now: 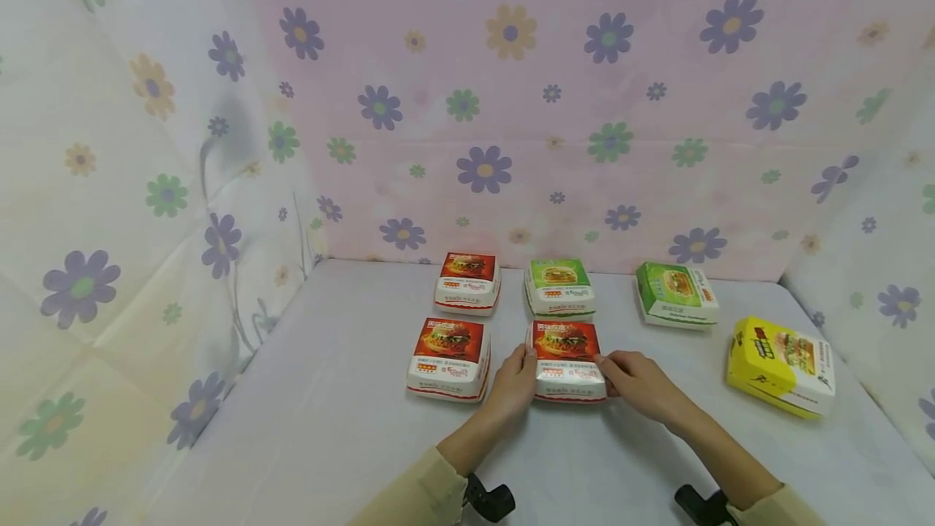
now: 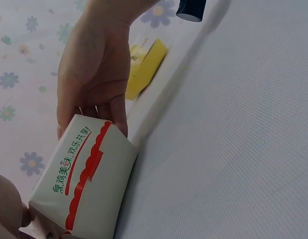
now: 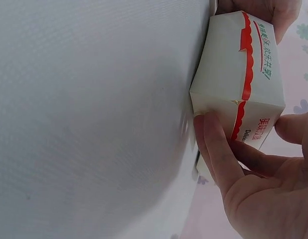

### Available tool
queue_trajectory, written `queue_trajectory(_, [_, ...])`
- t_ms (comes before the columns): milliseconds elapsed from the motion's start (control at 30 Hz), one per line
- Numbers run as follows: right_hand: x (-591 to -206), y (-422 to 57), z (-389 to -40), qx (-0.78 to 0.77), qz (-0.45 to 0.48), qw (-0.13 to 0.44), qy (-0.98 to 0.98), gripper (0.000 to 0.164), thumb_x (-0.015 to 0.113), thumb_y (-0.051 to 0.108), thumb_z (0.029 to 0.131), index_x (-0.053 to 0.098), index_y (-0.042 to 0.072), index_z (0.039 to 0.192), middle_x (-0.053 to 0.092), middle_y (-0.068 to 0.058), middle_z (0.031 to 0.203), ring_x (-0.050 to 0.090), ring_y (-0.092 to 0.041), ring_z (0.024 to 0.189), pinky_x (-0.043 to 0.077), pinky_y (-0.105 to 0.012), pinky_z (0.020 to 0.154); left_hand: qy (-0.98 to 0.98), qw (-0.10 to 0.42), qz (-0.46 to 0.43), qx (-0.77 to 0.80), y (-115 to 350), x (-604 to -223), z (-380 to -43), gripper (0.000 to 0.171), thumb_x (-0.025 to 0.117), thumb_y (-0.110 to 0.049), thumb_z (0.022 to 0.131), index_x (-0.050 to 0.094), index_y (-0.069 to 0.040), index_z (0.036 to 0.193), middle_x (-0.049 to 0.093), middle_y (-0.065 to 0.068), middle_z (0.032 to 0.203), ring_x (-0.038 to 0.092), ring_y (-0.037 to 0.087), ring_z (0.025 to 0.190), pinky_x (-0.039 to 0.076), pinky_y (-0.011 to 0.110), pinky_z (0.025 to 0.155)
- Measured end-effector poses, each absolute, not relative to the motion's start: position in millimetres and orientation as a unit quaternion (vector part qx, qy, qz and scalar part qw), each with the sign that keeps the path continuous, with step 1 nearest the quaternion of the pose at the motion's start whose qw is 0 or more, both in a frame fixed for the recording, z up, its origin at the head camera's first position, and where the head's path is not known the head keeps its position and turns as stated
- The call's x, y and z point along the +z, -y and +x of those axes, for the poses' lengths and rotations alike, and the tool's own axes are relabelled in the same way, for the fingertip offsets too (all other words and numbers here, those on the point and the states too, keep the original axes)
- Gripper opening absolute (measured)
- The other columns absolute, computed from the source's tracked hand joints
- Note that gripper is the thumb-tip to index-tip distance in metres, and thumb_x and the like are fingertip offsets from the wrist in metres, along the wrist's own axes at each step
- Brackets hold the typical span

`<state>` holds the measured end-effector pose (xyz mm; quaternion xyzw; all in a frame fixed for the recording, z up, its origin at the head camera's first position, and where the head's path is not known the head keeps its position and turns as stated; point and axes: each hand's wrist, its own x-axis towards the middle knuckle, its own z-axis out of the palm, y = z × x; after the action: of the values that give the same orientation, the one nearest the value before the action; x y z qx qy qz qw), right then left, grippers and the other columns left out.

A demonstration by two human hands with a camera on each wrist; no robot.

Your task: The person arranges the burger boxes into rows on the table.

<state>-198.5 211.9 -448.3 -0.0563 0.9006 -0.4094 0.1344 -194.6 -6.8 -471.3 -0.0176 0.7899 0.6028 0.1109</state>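
In the head view a red-topped burger box (image 1: pixel 567 360) sits at the front of the table between my two hands. Its lid shows a burger picture, and its sides are white with a red wavy band. My left hand (image 1: pixel 514 380) grips the left side, with the thumb near the top edge. At the right side my right hand (image 1: pixel 643 384) holds the box. The right wrist view shows the right hand's fingers (image 3: pixel 216 144) flat against the side wall and the thumb at the lid edge. In the left wrist view the white front wall (image 2: pixel 101 172) is close, the left hand partly cut off.
Left of the held box stands another red burger box (image 1: pixel 449 357), with a third red one (image 1: pixel 467 282) behind it. Two green burger boxes (image 1: pixel 560 286) stand in the back row. A yellow burger box (image 1: pixel 782 365) lies angled at the right. Flowered cloth (image 1: pixel 511 104) surrounds the white table.
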Motion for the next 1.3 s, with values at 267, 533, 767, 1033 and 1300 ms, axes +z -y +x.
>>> queue_trajectory(267, [-448,-212,-200,-0.412,-0.061,0.138,-0.899,0.049,0.048,0.036,0.109,0.065,-0.008,0.123,0.07,-0.008,0.104,0.061,-0.018,0.087,0.054,-0.032,0.072,-0.788,0.106,-0.004,0.607,9,-471,-196,0.058,0.035,-0.034,0.112,0.035,0.005,0.156,0.042,0.021,0.157,0.03,0.038,0.15,0.025,0.059,0.121])
queue_trajectory(533, [-450,-219,-202,-0.429,-0.047,0.171,-0.886,0.054,0.046,0.041,0.109,0.063,-0.007,0.126,0.07,-0.008,0.107,0.063,-0.018,0.091,0.058,-0.037,0.08,-0.793,0.106,0.004,0.6,11,-472,-198,0.057,0.034,-0.034,0.112,0.038,0.005,0.153,0.047,0.02,0.152,0.034,0.038,0.148,0.027,0.058,0.12])
queue_trajectory(767, [-449,-225,-202,-0.434,-0.052,0.185,-0.88,0.055,0.046,0.042,0.109,0.063,-0.007,0.127,0.07,-0.007,0.107,0.064,-0.019,0.092,0.059,-0.039,0.084,-0.787,0.128,-0.007,0.603,13,-472,-201,0.063,0.035,-0.041,0.111,0.034,0.004,0.156,0.042,0.02,0.157,0.028,0.037,0.151,0.023,0.058,0.122])
queue_trajectory(1033, [-447,-233,-199,-0.447,-0.065,0.195,-0.871,0.05,0.047,0.036,0.11,0.063,-0.009,0.126,0.071,-0.009,0.107,0.067,-0.021,0.094,0.06,-0.04,0.086,-0.789,0.136,-0.003,0.599,14,-467,-197,0.065,0.035,-0.04,0.111,0.028,0.005,0.157,0.036,0.023,0.16,0.022,0.039,0.153,0.019,0.058,0.123])
queue_trajectory(1300, [-443,-246,-195,-0.447,-0.071,0.201,-0.869,0.048,0.046,0.032,0.11,0.063,-0.01,0.124,0.072,-0.011,0.107,0.069,-0.024,0.095,0.06,-0.042,0.086,-0.827,0.112,0.025,0.551,17,-461,-187,0.073,0.041,-0.04,0.109,0.022,0.011,0.157,0.026,0.029,0.162,0.02,0.043,0.153,0.018,0.06,0.122])
